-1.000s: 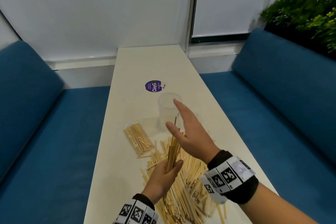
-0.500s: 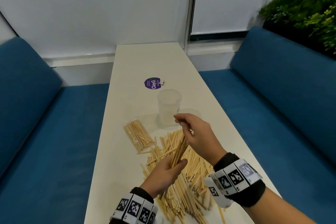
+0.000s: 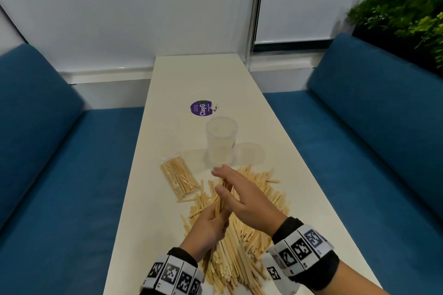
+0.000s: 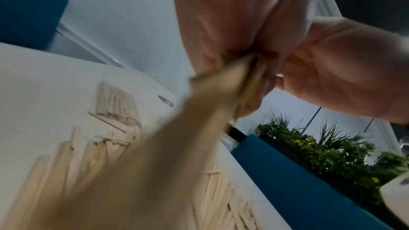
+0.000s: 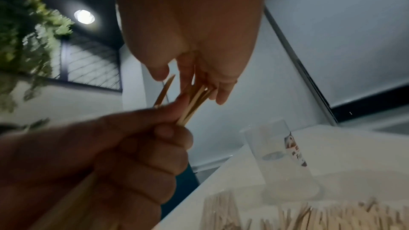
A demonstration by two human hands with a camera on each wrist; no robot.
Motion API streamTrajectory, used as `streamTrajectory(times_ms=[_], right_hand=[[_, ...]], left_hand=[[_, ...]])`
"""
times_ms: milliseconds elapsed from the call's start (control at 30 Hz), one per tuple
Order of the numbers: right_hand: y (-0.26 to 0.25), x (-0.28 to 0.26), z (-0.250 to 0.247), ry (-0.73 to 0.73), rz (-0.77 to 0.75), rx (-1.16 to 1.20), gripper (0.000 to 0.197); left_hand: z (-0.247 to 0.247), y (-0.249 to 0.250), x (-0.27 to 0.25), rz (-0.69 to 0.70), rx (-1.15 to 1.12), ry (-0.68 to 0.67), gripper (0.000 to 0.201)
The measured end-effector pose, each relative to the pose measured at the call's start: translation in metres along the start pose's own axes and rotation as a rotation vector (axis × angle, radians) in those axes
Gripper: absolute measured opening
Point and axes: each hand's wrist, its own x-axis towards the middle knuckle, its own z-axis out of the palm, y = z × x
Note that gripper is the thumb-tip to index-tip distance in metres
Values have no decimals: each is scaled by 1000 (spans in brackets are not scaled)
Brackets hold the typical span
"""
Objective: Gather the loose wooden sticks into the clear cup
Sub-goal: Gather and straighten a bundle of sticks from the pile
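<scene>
My left hand [image 3: 217, 219] grips a bundle of wooden sticks [image 3: 221, 199] upright over the loose stick pile [image 3: 242, 254] on the white table [image 3: 191, 74]. The fist round the bundle [image 5: 192, 107] shows in the right wrist view. My right hand [image 3: 219, 181] lies with straight fingers [image 5: 222, 93] against the bundle's upper ends, thumb [image 5: 156, 71] on the other side. The clear cup [image 3: 221, 141] stands upright just beyond both hands, about a hand's length away, and looks to hold no sticks. In the left wrist view the bundle [image 4: 230, 83] is blurred.
A clear packet of sticks [image 3: 179, 181] lies left of the pile. A purple sticker [image 3: 201, 108] is behind the cup, and a clear flat lid [image 3: 249, 152] beside it. Blue benches [image 3: 60, 187] flank the narrow table. Plants [image 3: 402, 14] stand at the back right.
My right hand drew back from the cup to the bundle, pinched its top, and now lies flat against it. The left hand kept its grip and lowered slightly.
</scene>
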Motion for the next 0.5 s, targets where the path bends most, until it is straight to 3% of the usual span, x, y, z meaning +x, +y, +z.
streamTrajectory(times_ms=[67,133,167,233,300,367,433,500], right_hand=[[-1,-1,-2,109,75,271,52],[6,-3,0,218,262,522,52],[13,-4,4,201,417,617,48],[27,-7,14,21,765,844,37],[35,-7,21,-107,1008,1125,35],[35,-6,20,-103,1077,1324,34],[31,-3,14,-53,1009,1446,29],[21,0,5,-98,910,1488,31]], left_hand=[[2,3,2,25,-50,78,30],[4,11,5,82,-110,237,32],[6,16,7,122,-158,329,35],[10,27,11,212,-263,500,36],[16,38,13,288,-334,620,34],[25,45,13,352,-351,669,35],[34,42,16,372,-278,694,41],[43,35,18,333,-212,710,47]])
